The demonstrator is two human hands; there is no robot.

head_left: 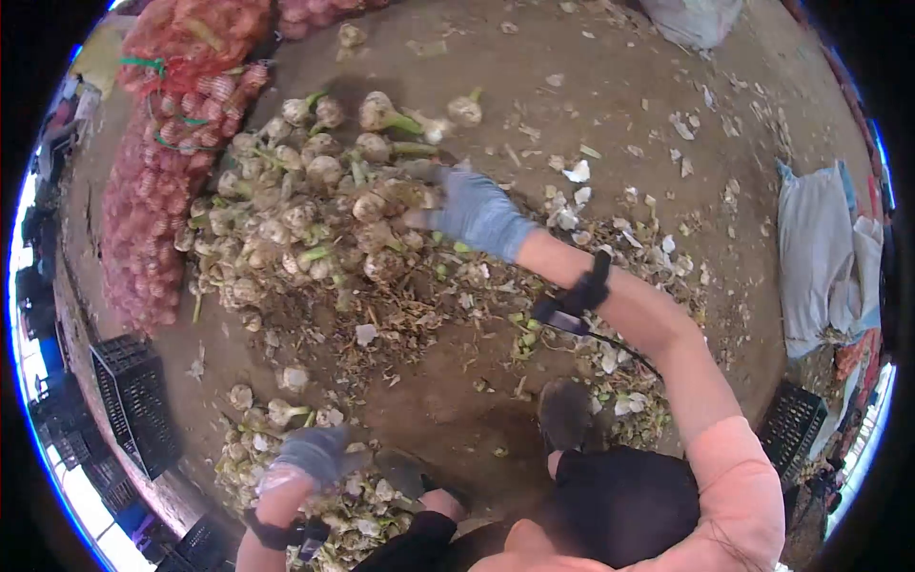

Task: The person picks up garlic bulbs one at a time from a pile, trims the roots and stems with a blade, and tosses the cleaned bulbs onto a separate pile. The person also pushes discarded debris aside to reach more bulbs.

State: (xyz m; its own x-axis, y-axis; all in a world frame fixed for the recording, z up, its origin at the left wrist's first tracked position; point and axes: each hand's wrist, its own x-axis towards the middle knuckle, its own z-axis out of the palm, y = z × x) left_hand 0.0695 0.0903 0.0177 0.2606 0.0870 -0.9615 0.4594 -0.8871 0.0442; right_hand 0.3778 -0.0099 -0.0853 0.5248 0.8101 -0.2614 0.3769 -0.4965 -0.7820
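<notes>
My right hand (477, 212), in a grey glove, reaches to the right side of a large heap of garlic bulbs (297, 215). Its fingers are apart and slightly blurred, with the tips against the bulbs. Many bulbs have dirt and short green stalks. My left hand (313, 456), also gloved in grey, is over a smaller garlic pile (367, 520) by my feet. Motion smears its fingers, and I cannot make out whether anything is in them.
Red mesh sacks of garlic (157, 205) stand along the left. Black plastic crates (136, 400) are at the lower left, and another crate (793, 429) is at the right. White sacks (829, 253) lie on the right. Peelings and stalk scraps (639, 238) litter the dirt floor.
</notes>
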